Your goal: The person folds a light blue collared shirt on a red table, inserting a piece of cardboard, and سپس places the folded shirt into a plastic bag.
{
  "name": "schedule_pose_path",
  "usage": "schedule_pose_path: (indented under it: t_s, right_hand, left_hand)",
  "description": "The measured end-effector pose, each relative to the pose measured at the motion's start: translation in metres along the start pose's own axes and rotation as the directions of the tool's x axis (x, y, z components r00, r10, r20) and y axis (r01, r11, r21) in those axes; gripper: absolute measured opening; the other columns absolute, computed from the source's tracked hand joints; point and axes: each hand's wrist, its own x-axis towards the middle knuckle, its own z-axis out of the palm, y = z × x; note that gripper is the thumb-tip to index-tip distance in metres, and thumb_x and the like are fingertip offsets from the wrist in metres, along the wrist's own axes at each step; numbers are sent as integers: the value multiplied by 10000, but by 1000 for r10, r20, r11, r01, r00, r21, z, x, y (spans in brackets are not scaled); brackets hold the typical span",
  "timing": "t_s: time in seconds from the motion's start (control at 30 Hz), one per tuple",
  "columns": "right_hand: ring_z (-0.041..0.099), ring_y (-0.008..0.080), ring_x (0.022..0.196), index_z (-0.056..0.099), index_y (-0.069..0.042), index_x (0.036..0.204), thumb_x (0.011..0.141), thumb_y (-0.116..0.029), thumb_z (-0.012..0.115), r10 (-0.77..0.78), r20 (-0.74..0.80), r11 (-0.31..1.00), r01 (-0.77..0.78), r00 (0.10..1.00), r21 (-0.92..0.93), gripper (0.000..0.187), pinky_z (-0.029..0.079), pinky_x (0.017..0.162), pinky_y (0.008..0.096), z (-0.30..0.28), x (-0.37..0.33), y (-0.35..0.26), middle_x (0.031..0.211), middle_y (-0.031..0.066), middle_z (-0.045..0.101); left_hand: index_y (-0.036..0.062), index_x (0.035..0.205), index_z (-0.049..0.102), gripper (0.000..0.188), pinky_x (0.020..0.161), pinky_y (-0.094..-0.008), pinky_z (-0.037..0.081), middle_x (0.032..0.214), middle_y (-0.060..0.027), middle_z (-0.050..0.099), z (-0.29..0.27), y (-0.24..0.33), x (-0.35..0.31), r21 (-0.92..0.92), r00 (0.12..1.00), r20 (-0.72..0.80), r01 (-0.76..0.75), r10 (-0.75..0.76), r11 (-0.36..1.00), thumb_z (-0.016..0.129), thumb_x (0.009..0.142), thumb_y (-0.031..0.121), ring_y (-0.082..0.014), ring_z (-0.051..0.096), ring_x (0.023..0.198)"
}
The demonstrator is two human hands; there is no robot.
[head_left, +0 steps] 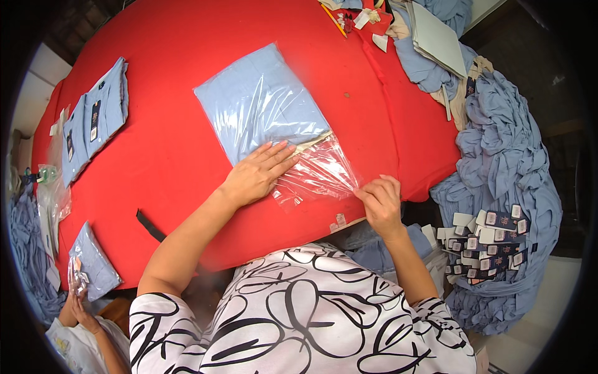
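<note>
A folded light-blue garment lies inside a clear plastic bag on the red-covered table in front of me. The bag's loose end spreads toward my right side, past the garment's near edge. My left hand rests flat on the near edge of the bagged garment, fingers stretched out and holding nothing. At the loose corner of the bag, my right hand is closed, pinching the plastic between thumb and fingers.
Folded blue garments with dark tags lie at the left on the red tablecloth. Near them is a black strip. At lower left, another person's hands hold a bagged garment. Piled blue garments and many tags are at right.
</note>
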Motion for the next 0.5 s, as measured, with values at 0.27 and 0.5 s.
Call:
schedule_pose_path:
  t_s: [0.27,0.5]
  right_hand:
    - [521,358,1230,613,-54,1281,821,-69,691,210,-59,964,-197,976,179,467,366,1079,457,-18,73,-1,1316,156,585]
    - [220,398,1469,461,-153,1461,935,-544,534,-112,103,989,101,988,106,659,125,1154,651,128,245,-35,1551,162,352]
  left_hand:
    - [151,1450,456,749,1172,-494,279,1524,-118,406,-17,7,-10,138,991,-91,-88,101,987,691,740,122,-325,364,1415]
    - [36,1468,397,688,1141,-474,330,1411,-211,511,-11,37,-13,-26,978,-163,124,-126,992,578,805,65,-318,464,1346]
